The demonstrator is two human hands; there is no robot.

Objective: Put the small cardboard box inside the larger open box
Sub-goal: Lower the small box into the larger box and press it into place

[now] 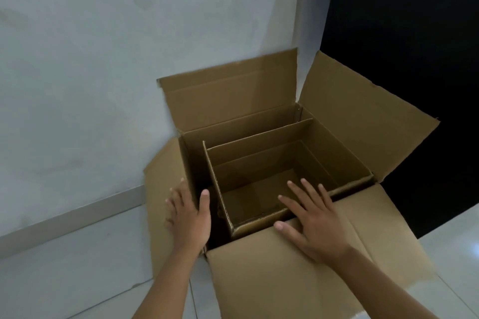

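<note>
The larger open box [228, 101] stands on the floor against a pale wall, all its flaps spread outward. Inside it sits the small cardboard box [259, 137], open-topped and empty, pushed toward the right and near sides, leaving a gap along the left and far walls. My left hand [189, 217] straddles the larger box's left wall, thumb inside, fingers outside on the left flap. Above the near edge of the small box hovers my right hand [311, 220], flat with fingers apart, partly over the near flap [272, 282]. Neither hand holds anything.
A pale wall [103, 59] with a grey skirting strip [64, 217] rises right behind and left of the boxes. White floor tiles [77, 280] lie around them. A dark opening [414, 21] fills the right side beyond the right flap [363, 116].
</note>
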